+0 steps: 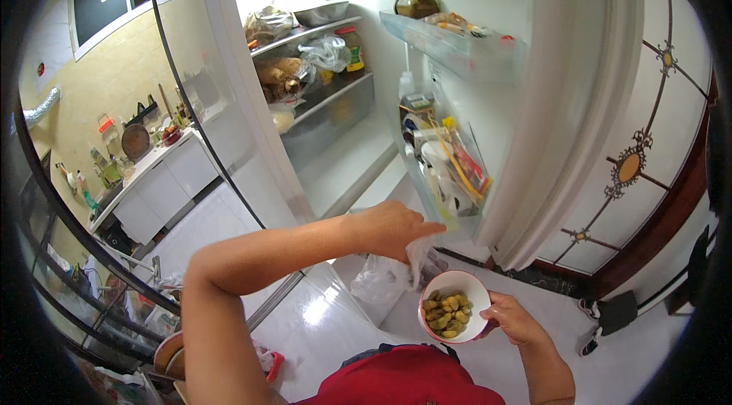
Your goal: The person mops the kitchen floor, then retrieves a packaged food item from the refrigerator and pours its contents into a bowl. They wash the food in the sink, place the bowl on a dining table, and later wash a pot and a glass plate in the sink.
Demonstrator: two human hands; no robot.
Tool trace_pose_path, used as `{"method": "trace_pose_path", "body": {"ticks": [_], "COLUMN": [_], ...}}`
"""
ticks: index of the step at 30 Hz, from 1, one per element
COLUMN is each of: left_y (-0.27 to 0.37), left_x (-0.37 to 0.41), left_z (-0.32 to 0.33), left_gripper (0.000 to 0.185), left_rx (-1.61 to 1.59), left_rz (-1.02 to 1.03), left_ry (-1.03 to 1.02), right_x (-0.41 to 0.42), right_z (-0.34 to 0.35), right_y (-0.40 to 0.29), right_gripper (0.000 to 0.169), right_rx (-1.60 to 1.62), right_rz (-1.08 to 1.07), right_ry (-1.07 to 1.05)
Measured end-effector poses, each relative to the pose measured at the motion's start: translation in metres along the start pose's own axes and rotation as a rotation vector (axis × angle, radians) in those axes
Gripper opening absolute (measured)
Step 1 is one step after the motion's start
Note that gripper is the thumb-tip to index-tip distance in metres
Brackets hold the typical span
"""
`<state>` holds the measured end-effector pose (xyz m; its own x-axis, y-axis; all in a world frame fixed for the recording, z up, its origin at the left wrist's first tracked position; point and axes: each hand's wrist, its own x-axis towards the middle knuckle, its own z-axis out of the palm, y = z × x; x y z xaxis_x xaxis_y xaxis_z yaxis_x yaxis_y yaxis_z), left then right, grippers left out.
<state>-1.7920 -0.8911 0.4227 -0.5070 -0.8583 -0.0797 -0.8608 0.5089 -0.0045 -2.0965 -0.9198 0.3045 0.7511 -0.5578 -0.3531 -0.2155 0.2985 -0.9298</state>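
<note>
My right hand (506, 316) grips the side of a white bowl (477, 290) with a red outer edge, tilted toward me. Yellow-green food pieces (452, 310), perhaps pickles or beans, lie in its bottom. My left hand (394, 228) holds the top of a thin clear plastic bag (380, 279) that hangs just left of the bowl; something dark shows in its right part. Both hands are in front of an open refrigerator (343, 170), the left one below the lower bin of its door. My left fingertips are partly hidden by the hand itself.
The refrigerator door (563, 90) stands open at the right, its lower bin (423, 188) full of packets. Bags and jars fill the shelves (320, 105). A black-framed glass partition (171, 62) is at the left. Dark shoes (589, 325) show at the far right.
</note>
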Motion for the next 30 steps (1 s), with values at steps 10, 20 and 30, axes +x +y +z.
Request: {"method": "trace_pose_path", "body": {"ticks": [10, 20, 30], "left_y": [-0.052, -0.121, -0.156], "left_x": [0.000, -0.022, -0.031], "left_z": [-0.042, -0.045, -0.041], "left_gripper": [0.051, 0.031, 0.017], "left_rx": [0.655, 1.340, 1.030], "left_rz": [0.155, -0.463, -0.925], "left_ry": [-0.235, -0.362, -0.011], "right_x": [0.068, 0.120, 0.153], "right_z": [-0.003, -0.026, -0.023], "right_y": [-0.019, -0.045, -0.050], "right_gripper": [0.041, 0.041, 0.037], "right_rx": [0.000, -0.013, -0.068], "right_rz": [-0.043, 0.049, 0.066], "right_ry": [-0.179, -0.392, -0.541]}}
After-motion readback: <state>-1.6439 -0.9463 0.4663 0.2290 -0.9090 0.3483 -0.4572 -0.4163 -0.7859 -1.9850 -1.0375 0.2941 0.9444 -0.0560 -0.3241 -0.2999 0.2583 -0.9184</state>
